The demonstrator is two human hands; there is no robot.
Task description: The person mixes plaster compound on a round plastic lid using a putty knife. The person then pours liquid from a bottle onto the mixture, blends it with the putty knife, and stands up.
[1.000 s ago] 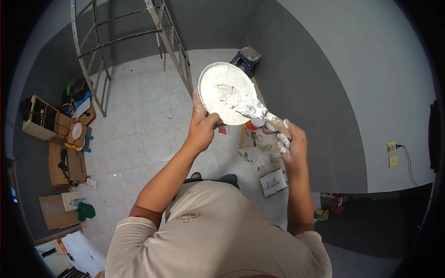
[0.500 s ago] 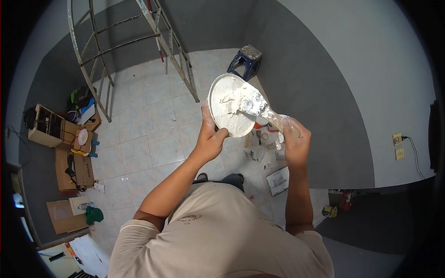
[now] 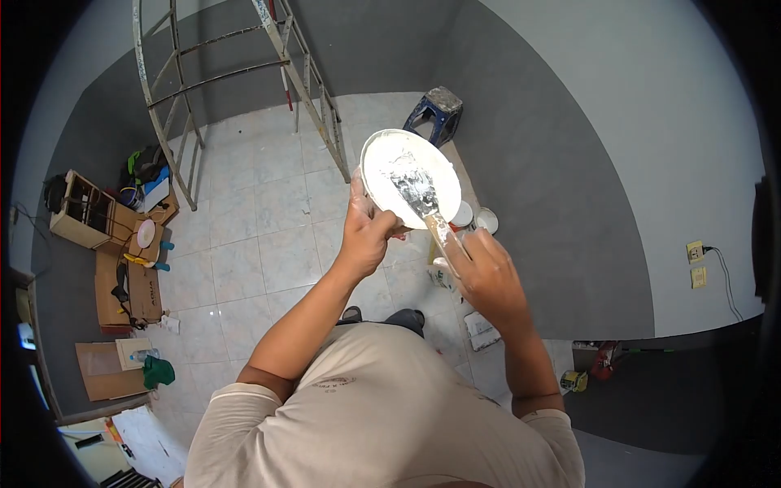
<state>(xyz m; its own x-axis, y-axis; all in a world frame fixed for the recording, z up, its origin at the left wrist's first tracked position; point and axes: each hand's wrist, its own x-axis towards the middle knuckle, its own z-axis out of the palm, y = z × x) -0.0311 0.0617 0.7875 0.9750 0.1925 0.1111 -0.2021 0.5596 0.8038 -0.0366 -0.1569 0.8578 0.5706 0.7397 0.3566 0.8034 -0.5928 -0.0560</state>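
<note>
My left hand [image 3: 366,232] grips a round white dish [image 3: 447,175] by its lower left edge, the thumb lying over the rim. White paste like wall putty is spread in the dish; glare washes out part of it, so its depth is unclear. My right hand [image 3: 492,281] is closed around the handle of a putty knife [image 3: 417,193]. The knife's blade lies over the dish, smeared with white and showing dark metal. White residue marks my fingers.
A metal scaffold frame [image 3: 236,77] stands ahead on the left, on the tiled floor [image 3: 236,260]. A blue stool [image 3: 435,114] is near the grey wall [image 3: 553,195]. White tubs [image 3: 486,220] sit beyond my right hand. Cardboard [image 3: 146,293] and tools line the left side.
The putty knife has swung from the dish's right side to its lower side, its handle now pointing toward me. My right hand moved left and down. The mound of paste appears flatter or reduced.
</note>
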